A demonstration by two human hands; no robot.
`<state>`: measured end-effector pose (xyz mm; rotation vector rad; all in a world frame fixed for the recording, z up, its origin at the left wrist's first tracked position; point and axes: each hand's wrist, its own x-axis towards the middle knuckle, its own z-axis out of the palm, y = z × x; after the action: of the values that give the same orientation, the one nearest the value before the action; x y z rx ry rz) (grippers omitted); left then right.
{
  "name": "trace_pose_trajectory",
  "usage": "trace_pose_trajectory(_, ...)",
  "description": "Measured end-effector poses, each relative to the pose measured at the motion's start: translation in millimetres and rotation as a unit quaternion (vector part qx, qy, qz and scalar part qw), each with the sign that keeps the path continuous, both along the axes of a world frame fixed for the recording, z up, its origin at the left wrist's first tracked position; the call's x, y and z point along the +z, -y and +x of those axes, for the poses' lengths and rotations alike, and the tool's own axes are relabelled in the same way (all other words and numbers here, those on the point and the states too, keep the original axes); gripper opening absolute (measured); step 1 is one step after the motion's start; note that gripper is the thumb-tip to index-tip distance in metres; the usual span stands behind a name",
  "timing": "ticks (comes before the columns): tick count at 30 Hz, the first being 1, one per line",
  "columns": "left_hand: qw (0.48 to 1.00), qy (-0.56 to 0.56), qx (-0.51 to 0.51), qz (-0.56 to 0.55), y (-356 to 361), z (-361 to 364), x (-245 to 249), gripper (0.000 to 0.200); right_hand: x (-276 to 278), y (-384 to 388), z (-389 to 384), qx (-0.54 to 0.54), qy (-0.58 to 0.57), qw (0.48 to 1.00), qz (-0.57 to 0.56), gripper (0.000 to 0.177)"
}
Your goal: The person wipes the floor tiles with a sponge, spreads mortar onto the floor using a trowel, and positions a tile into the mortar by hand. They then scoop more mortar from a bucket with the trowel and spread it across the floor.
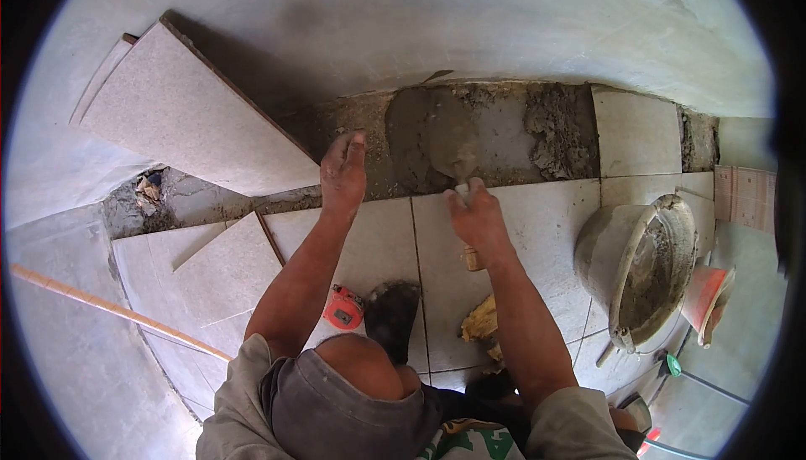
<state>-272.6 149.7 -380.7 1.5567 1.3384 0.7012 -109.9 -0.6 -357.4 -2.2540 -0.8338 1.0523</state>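
Note:
My right hand (pixel 477 212) is closed around the wooden handle (pixel 473 258) of a trowel. Its mortar-coated blade (pixel 453 148) lies against the wet mortar bed (pixel 411 137) along the wall. My left hand (pixel 344 173) hovers over the near left part of that strip, beside the corner of a large leaning tile (pixel 210 116). Its fingers are curled together, and I see nothing in them. Rough mortar lumps (pixel 558 137) lie at the right end of the bed, against a laid tile (pixel 638 133).
A mortar tub (pixel 588 246) stands tilted on the right, with a red container (pixel 705 296) beyond it. A red tape measure (pixel 343 309) lies by my foot. Yellow crumpled material (pixel 480 321) is on the laid floor tiles (pixel 537 216). A long thin stick (pixel 126 313) extends at left.

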Motion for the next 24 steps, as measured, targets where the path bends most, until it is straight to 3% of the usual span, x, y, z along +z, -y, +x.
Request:
trace_pose_trajectory(7, 1.000, 0.007, 0.006, 0.001, 4.1, -0.1, -7.0, 0.034, -1.9, 8.4, -21.6, -0.026, -0.002, 0.999, 0.035, 0.038)
trace_pose_trajectory(9, 1.000, 0.008, 0.000, -0.018, 2.7, 2.6, -4.6, 0.035, -1.9, 7.7, -28.5, 0.077, 0.001, 0.996, 0.039, 0.036)
trace_pose_trajectory(13, 1.000, 0.006, 0.006, -0.027, 0.0, 0.3, -8.2, 0.035, -12.6, 14.1, -13.2, 0.075, 0.032, 0.997, 0.003, 0.037)
trace_pose_trajectory(18, 0.999, 0.001, -0.017, -0.037, 4.7, -4.4, -8.4, 0.044, -10.8, 26.4, 10.1, -0.018, 0.027, 0.999, -0.010, 0.035)
trace_pose_trajectory(22, 0.999, -0.007, -0.036, -0.035, 7.6, 5.2, -5.1, 0.045, -3.0, 22.0, -4.2, -0.019, 0.032, 0.999, 0.021, 0.035)
trace_pose_trajectory(24, 0.998, -0.009, -0.044, -0.050, 7.4, 9.1, -0.7, 0.044, 4.5, 18.1, -5.7, 0.099, 0.001, 0.995, 0.006, 0.036)
